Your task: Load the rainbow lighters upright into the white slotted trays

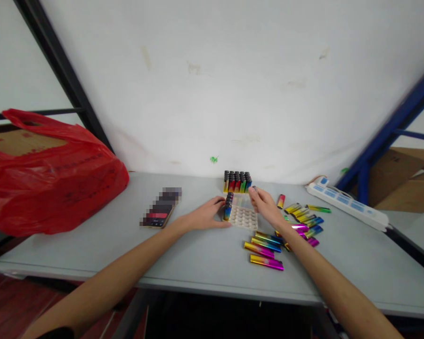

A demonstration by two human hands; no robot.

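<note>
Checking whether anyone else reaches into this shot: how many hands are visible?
2: the left hand at the left side of the pale tray, and the right hand at its right, pinching a mostly hidden, dark-tipped object. No others show.

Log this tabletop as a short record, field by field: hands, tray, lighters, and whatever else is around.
Left hand: open beside the tray, at its left edge
Right hand: raised near the tray's right side, pinching a small dark-ended item
Tray contents: upright lighters along the left side; many holes unfilled
Behind tray: block of upright lighters
Right of tray: loose lighters, lying flat
Far left: red bag
Left of tray: phone, partly pixelated
Far right: white power strip
</note>
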